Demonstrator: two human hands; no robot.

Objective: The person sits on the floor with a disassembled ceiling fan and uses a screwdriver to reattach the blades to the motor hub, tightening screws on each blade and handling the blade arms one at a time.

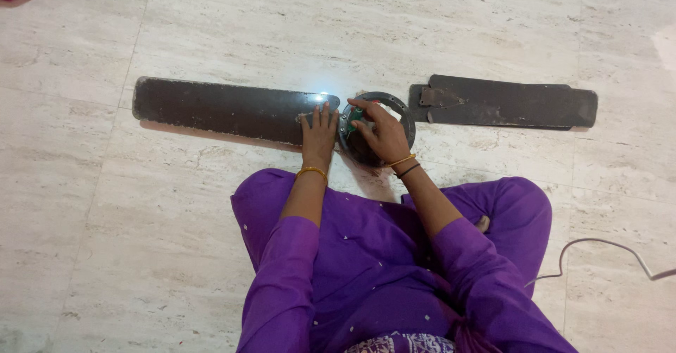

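On the marble floor, your left hand presses flat on the fan blade; your right hand grips the motor hub, fitting them; steady alignment needed.

Single head cam, no second view, so no overlap. It looks steeply down from above the seated person, facing forward over the lap onto the floor. Mid range: forearms run up from the bottom centre, both hands sit at frame centre. The fan blades span the upper third, left to right.
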